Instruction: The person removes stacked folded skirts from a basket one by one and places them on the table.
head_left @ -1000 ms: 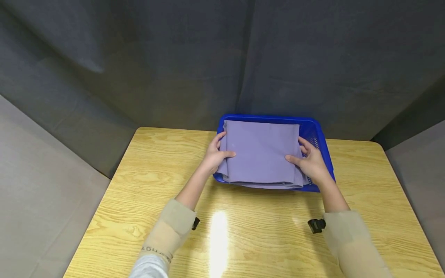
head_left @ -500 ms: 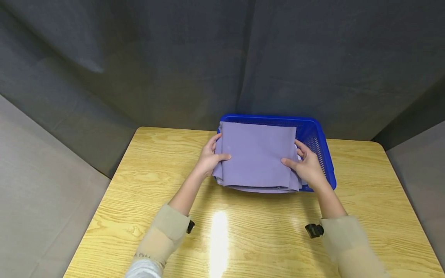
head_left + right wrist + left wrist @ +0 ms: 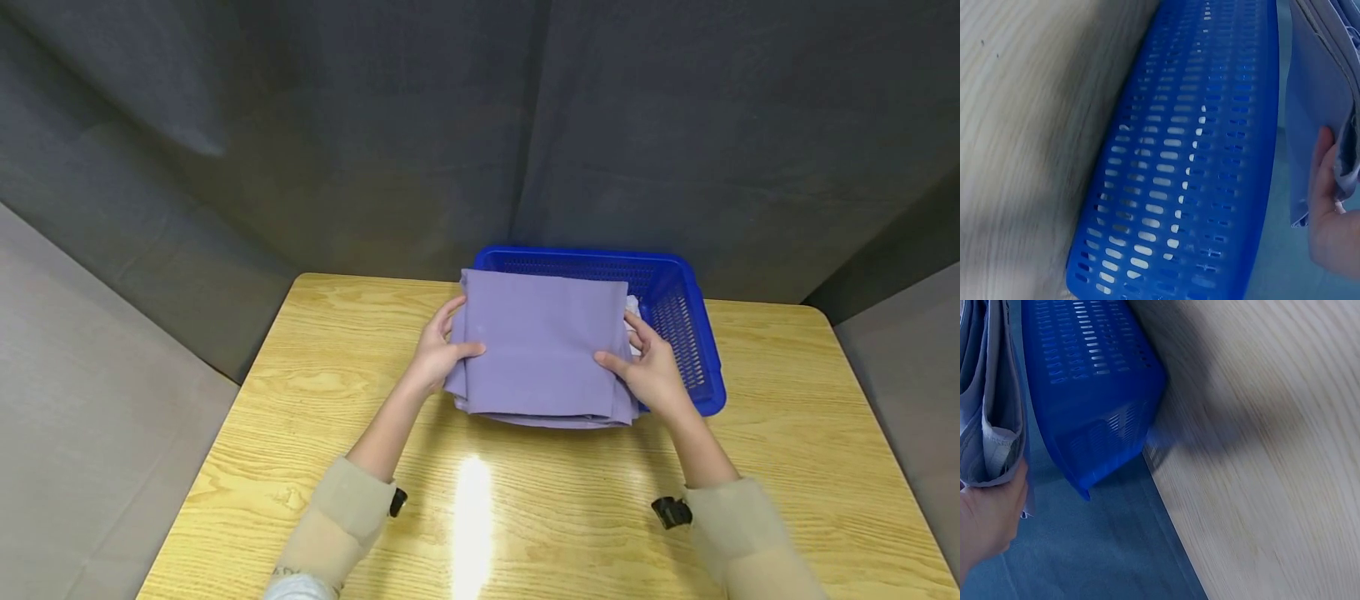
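A folded purple cloth, several layers thick, is held level between both hands above the front of a blue plastic basket. My left hand grips its left edge, thumb on top and fingers beneath. On the right edge my right hand grips likewise, thumb over the top layer. In the left wrist view the folded layers of the cloth hang over the fingers, beside and above the basket. The right wrist view shows the cloth apart from the basket wall.
Something white shows inside the basket, mostly covered by the cloth. The basket stands at the back of a wooden table, close to a dark grey curtain. Light grey panels flank the table.
Both hands have moved the cloth left and toward the person, lifting it out over the basket's front rim. More of the basket's inside and the white thing now show.
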The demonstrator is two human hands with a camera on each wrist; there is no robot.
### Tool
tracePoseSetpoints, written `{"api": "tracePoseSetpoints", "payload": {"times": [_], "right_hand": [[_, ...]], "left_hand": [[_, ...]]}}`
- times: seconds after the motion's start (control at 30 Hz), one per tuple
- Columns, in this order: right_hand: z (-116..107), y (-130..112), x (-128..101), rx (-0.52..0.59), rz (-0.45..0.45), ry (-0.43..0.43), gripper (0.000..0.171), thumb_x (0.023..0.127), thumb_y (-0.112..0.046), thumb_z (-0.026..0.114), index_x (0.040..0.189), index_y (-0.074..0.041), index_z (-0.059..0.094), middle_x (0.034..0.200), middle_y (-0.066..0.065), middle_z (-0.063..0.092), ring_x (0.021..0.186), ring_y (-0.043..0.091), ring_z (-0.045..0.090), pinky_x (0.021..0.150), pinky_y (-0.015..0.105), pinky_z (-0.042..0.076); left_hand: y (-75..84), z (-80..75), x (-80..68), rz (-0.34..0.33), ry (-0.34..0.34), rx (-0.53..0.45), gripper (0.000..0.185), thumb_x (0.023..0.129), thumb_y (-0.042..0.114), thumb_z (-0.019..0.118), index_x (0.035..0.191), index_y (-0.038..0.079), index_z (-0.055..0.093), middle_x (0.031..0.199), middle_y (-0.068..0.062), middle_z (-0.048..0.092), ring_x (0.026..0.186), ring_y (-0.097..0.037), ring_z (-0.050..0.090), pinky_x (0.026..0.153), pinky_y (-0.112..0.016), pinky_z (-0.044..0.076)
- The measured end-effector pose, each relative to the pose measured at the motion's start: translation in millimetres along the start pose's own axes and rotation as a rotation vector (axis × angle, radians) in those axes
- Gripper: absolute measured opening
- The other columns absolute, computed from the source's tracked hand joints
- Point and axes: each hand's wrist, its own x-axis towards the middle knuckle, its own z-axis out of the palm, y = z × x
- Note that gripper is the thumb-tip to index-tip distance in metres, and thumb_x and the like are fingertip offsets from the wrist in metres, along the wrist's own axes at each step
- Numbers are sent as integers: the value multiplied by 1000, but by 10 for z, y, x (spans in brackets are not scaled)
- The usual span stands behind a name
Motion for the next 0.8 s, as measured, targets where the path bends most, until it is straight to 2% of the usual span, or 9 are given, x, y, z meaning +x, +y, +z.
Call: {"api": "tracePoseSetpoints", "payload": {"times": [0.3,0.67,0.8], "right_hand": [[94,-8,-65,-10,-19,10,78,83,-10,66,145,-4,18,127,27,49,94,31,61,63,25,53],[228,14,-152,25,-23,33,77,82,-7,67,144,-5,22,123,26,52,94,31,61,64,25,54],[295,38,-169,74,-48,44,77,80,-3,67,143,-3,24,120,28,53,89,22,63,64,25,54]], "left_hand": [[-24,-67,-91,16,8,-2,83,70,-19,62,140,18,35,130,-14,47,114,-34,49,89,-45,46],[-76,-186,-206,23,-6,7,83,71,-16,64,140,19,34,133,-14,45,115,-34,48,90,-47,45],[-87,-233,-253,25,-2,20,84,71,-16,64,141,19,33,133,-14,45,116,-34,47,91,-48,44]]}}
